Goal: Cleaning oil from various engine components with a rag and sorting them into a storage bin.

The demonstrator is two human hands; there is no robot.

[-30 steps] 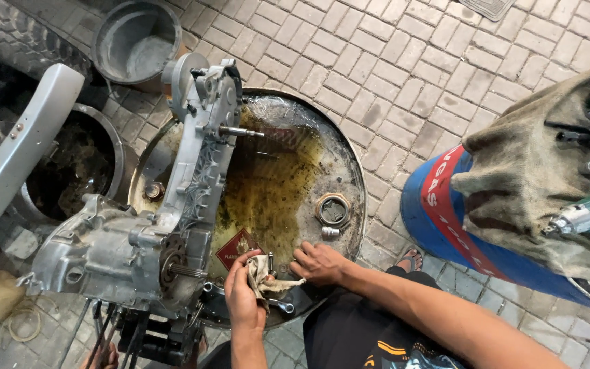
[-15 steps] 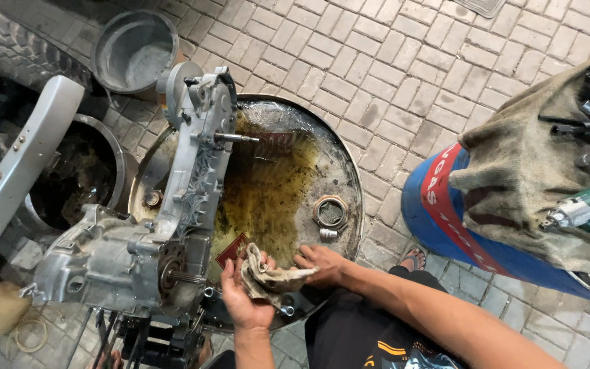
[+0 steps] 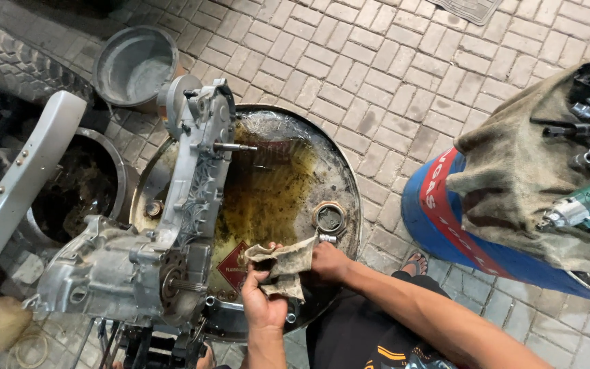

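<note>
A: The rag (image 3: 283, 265) is being stretched between the two hands, just at the near rim of the oily drum lid (image 3: 339, 178). Which hand is gripping it more?

B: Both are gripping it. The left hand (image 3: 262, 301) is closing its fingers around the lower, crumpled end, on the near side of the lid. The right hand (image 3: 328, 260) is pinching the upper corner, a little further onto the lid.

A: So how is the long axis of the rag lying?

B: It is running from the left hand up and across to the right hand, roughly along the lid's near edge. The rag is hanging slightly between the two grips.

A: And what is lying beyond it on the lid?

B: Just beside the right hand, the round bung ring (image 3: 329, 219) is sitting in the lid. The right hand is the nearer one to it. To the left side of the lid, the grey engine casing (image 3: 172, 232) is lying with its long axis pointing away, toward the far rim.

A: And further?

B: Beyond the lid's far rim a grey metal bucket (image 3: 135, 65) is standing on the brick paving (image 3: 390, 61).
</note>
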